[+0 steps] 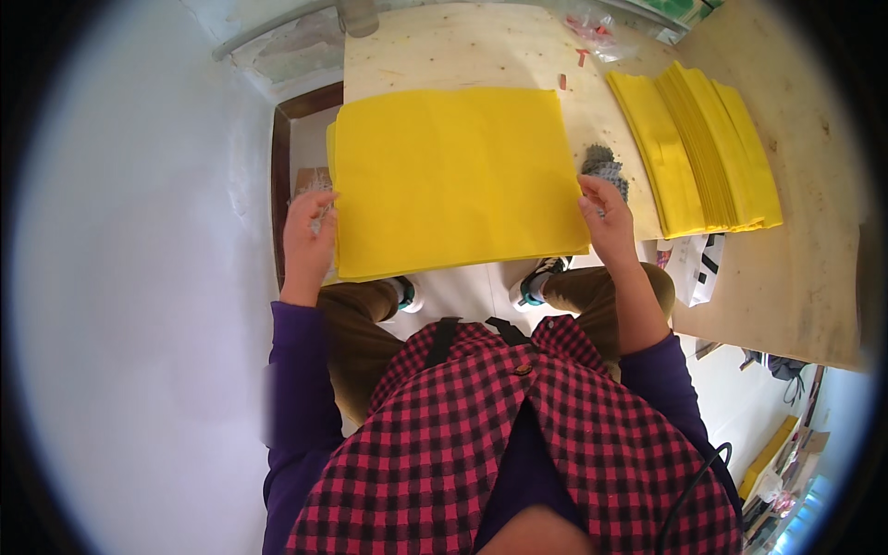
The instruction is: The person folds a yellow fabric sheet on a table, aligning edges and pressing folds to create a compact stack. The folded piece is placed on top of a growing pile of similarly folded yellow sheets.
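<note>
2 hands (310, 236) (609, 220) touch yellow sheets (453, 180)

From the wearer's head, the single fisheye view looks steeply down, close above the near side of the yellow sheets (453, 176). It faces across them, with the checked garment (398, 444) nearer than them and the wooden tabletop (444, 46) beyond.

Observed plain, bright yellow on the wide sheets (453, 180) and on the folded pile (694, 153); noted pale tan with scattered dark specks on the worktop (435, 46); recorded pink-and-black check on the upper garment (416, 444), solid purple on the sleeves (301, 370), brown on the trousers (351, 328), mottled grey on the crumpled cloth (603, 168)
</note>
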A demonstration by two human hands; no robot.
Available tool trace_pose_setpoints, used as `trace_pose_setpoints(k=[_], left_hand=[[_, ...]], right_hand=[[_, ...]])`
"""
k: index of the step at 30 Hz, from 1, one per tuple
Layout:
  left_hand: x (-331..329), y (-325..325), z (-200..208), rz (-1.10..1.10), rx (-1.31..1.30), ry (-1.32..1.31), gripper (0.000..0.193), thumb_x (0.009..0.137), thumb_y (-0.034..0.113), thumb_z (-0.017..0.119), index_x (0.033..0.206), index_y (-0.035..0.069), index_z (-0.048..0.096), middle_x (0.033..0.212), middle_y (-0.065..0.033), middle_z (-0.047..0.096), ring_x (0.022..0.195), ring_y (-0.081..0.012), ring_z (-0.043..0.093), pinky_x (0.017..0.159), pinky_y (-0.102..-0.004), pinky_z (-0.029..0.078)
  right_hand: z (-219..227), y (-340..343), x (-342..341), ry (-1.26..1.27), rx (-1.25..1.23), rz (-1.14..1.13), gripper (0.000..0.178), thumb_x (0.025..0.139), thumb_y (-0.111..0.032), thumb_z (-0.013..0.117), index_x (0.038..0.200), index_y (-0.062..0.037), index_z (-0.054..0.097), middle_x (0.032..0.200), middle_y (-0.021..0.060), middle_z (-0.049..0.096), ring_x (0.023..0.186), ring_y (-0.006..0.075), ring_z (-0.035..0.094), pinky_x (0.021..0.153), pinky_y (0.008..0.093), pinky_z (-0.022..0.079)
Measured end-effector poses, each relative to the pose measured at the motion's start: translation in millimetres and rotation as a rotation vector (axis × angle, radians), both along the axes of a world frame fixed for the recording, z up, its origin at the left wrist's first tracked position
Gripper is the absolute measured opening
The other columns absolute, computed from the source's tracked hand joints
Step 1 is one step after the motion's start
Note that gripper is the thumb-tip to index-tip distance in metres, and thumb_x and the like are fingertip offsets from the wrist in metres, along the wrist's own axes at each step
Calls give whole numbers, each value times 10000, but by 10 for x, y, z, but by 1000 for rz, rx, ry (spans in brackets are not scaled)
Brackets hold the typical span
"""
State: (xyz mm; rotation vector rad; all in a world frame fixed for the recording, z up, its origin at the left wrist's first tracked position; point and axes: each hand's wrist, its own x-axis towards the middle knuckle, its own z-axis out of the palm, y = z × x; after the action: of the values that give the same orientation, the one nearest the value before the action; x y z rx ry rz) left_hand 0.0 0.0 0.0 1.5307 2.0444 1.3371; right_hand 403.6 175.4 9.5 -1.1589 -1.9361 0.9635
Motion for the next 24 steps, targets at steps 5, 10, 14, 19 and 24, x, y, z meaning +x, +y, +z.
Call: trace_pose_setpoints(k=[5, 10, 14, 19, 24], left_hand=[[105, 163, -8, -286, -79, 301, 241, 826, 37, 604, 1066, 53, 625, 1058, -164, 613, 1038, -359, 567, 880, -428, 462], [-166, 706, 8, -240, -90, 441, 201, 837, 53, 585, 1034, 45, 626, 1029, -164, 620, 995, -383, 572, 874, -440, 464], [-250, 804, 125, -229, -130, 400, 213, 834, 49, 578, 1041, 52, 626, 1026, -162, 623, 1022, -377, 568, 888, -447, 456], [-59, 487, 91, -371, -90, 473, 235, 837, 60, 575, 1068, 60, 618, 1079, -153, 611, 1060, -364, 563, 897, -449, 453], [-150, 855, 78, -319, -143, 546, 274, 835, 72, 587, 1108, 61, 608, 1112, -153, 599, 1055, -368, 561, 895, -450, 457]], right_hand=[[-88, 172, -168, -262, 193, 194, 285, 902, -113, 581, 1171, -21, 594, 1162, 135, 611, 1143, 293, 545, 1000, 379, 415], [-169, 718, -487, -369, 351, 136, 273, 885, -142, 590, 1123, -11, 611, 1160, 166, 603, 1115, 343, 546, 967, 392, 435], [-80, 900, -566, -372, 246, 46, 265, 881, -145, 594, 1109, -11, 620, 1149, 169, 607, 1099, 354, 550, 959, 388, 440], [1, 527, -284, -316, 253, 214, 272, 882, -150, 597, 1116, -15, 620, 1161, 172, 603, 1116, 348, 541, 966, 391, 436], [-79, 795, -555, -427, 287, 164, 275, 888, -157, 596, 1126, -21, 618, 1184, 163, 599, 1150, 339, 527, 992, 401, 417]])
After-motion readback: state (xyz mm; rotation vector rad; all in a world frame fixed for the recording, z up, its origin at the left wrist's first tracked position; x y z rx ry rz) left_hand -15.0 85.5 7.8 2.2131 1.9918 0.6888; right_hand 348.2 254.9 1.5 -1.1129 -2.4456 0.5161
